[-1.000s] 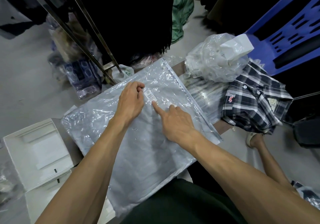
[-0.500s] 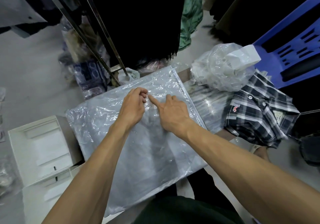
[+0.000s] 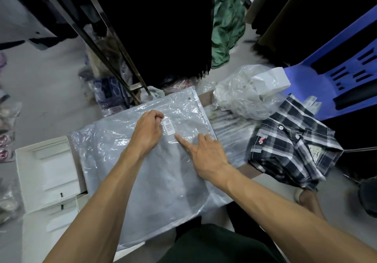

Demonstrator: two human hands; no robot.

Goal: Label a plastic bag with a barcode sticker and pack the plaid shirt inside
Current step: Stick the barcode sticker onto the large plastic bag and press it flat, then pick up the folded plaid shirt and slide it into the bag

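The left hand (image 3: 148, 133) is curled into a loose fist, knuckles resting on the clear plastic bag (image 3: 130, 171), its fingertips just beside the left edge of the barcode sticker (image 3: 169, 127); it grips nothing that can be seen. The right hand (image 3: 206, 152) lies open and flat on the bag, index finger stretched out with its tip just below the sticker's lower end. The sticker sits flat on the bag's upper part, near the zipper strip (image 3: 204, 112) along the bag's right edge.

The bag lies spread over a small surface (image 3: 206, 97), of which only a brown strip shows beyond the zipper. To the right of it, the folded plaid shirt (image 3: 291, 148) rests apart from the bag, dark with white checks and a small red logo. Behind the shirt sits a crumpled heap of clear plastic (image 3: 244, 97), and beyond that a blue plastic chair (image 3: 330, 83). Left of the bag, white cardboard boxes (image 3: 47, 171) stand open on the grey floor (image 3: 40, 99). Farther back, a metal rack (image 3: 106, 44) leans across the view with dark garments (image 3: 163, 28) hanging and a green cloth (image 3: 226, 28) beside them.
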